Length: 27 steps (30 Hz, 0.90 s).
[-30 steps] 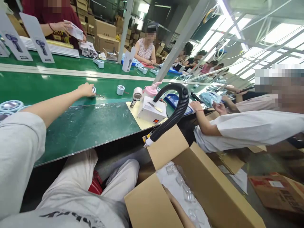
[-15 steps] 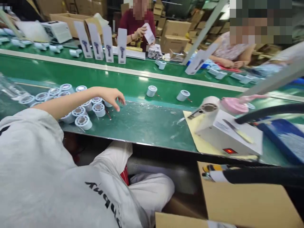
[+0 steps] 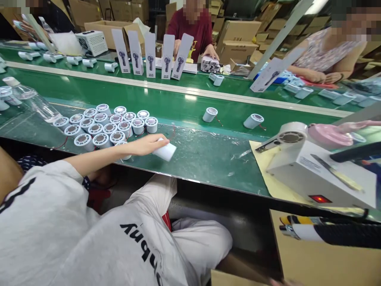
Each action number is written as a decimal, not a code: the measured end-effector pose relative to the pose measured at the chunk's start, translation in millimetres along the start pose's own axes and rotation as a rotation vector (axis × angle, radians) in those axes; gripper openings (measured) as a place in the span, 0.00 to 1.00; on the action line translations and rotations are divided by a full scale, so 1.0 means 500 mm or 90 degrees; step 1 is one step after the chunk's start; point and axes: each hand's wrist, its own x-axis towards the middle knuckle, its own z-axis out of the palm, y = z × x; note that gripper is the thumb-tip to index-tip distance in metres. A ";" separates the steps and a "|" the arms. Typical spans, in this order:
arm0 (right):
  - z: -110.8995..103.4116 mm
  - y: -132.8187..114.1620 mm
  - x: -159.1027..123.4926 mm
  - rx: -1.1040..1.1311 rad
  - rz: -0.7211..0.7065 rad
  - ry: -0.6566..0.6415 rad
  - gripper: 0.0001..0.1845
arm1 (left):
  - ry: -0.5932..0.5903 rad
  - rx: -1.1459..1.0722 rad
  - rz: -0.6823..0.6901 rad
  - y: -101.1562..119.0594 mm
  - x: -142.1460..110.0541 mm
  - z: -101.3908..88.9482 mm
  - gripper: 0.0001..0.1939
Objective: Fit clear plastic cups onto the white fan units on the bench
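Observation:
My left hand (image 3: 150,144) reaches over the near bench and is closed on a pale cylindrical fan housing (image 3: 167,151), tilted on its side. Its fingers are partly hidden behind the wrist and thumb. Left of it stand several pale blue fan housings (image 3: 100,140) in close rows, grilles facing up, some with thin red wires. Two more, a left one (image 3: 210,114) and a right one (image 3: 253,120), sit apart on the green belt. At the bottom edge a small skin-coloured patch, seemingly my right hand (image 3: 280,282), shows beside the carton flap; its fingers cannot be made out.
A white machine (image 3: 324,171) with a lit red switch stands at right, a knife on top. Its black hose (image 3: 351,235) lies over an open carton (image 3: 327,262). A clear bottle (image 3: 37,101) leans at left. Across the belt, people work behind upright printed boxes (image 3: 150,55).
The view has swung left. My left hand came back from the belt, was open above the housings, and now grips one nearer the bench's front edge. My right forearm has mostly left the view.

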 end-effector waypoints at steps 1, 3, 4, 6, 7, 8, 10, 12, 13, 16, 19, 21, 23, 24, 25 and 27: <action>-0.006 -0.015 -0.019 -0.011 -0.031 0.007 0.33 | -0.066 -0.142 -0.025 0.013 0.001 0.040 0.29; 0.006 -0.061 -0.045 -0.086 -0.159 0.009 0.26 | -0.266 -0.316 -0.075 0.037 0.006 0.126 0.30; 0.022 -0.089 -0.050 -0.161 -0.253 0.002 0.23 | -0.354 -0.345 -0.088 0.048 0.007 0.169 0.29; 0.064 -0.143 -0.040 -0.303 -0.416 0.027 0.20 | -0.485 -0.338 -0.088 0.067 0.005 0.238 0.24; 0.084 -0.164 -0.028 -0.364 -0.444 0.054 0.19 | -0.521 -0.323 -0.076 0.076 0.003 0.263 0.21; 0.100 -0.178 -0.016 -0.418 -0.445 0.071 0.20 | -0.547 -0.309 -0.063 0.084 0.000 0.279 0.18; 0.115 -0.188 0.004 -0.471 -0.394 0.065 0.17 | -0.573 -0.285 -0.034 0.097 -0.004 0.294 0.12; 0.110 -0.184 0.008 -0.416 -0.322 0.008 0.12 | -0.508 -0.242 0.049 0.107 -0.006 0.293 0.08; 0.104 -0.180 0.005 -0.352 -0.289 -0.030 0.08 | -0.450 -0.215 0.107 0.110 -0.006 0.291 0.07; 0.085 -0.178 -0.012 -0.112 -0.189 -0.100 0.05 | -0.287 -0.161 0.250 0.106 -0.009 0.295 0.13; 0.078 -0.188 -0.023 0.044 -0.092 -0.069 0.14 | -0.257 -0.184 0.284 0.088 -0.009 0.313 0.30; 0.079 -0.194 -0.025 0.104 -0.049 -0.022 0.16 | -0.261 -0.196 0.319 0.075 -0.007 0.325 0.35; 0.080 -0.196 -0.024 0.155 -0.023 0.018 0.17 | -0.281 -0.205 0.355 0.067 -0.003 0.333 0.33; 0.079 -0.195 -0.022 0.184 -0.011 0.030 0.18 | -0.306 -0.217 0.367 0.065 -0.002 0.335 0.33; 0.078 -0.194 -0.021 0.216 0.003 0.037 0.20 | -0.338 -0.234 0.369 0.066 -0.002 0.336 0.33; 0.074 -0.189 -0.019 0.284 0.026 0.040 0.22 | -0.405 -0.282 0.343 0.070 -0.005 0.334 0.34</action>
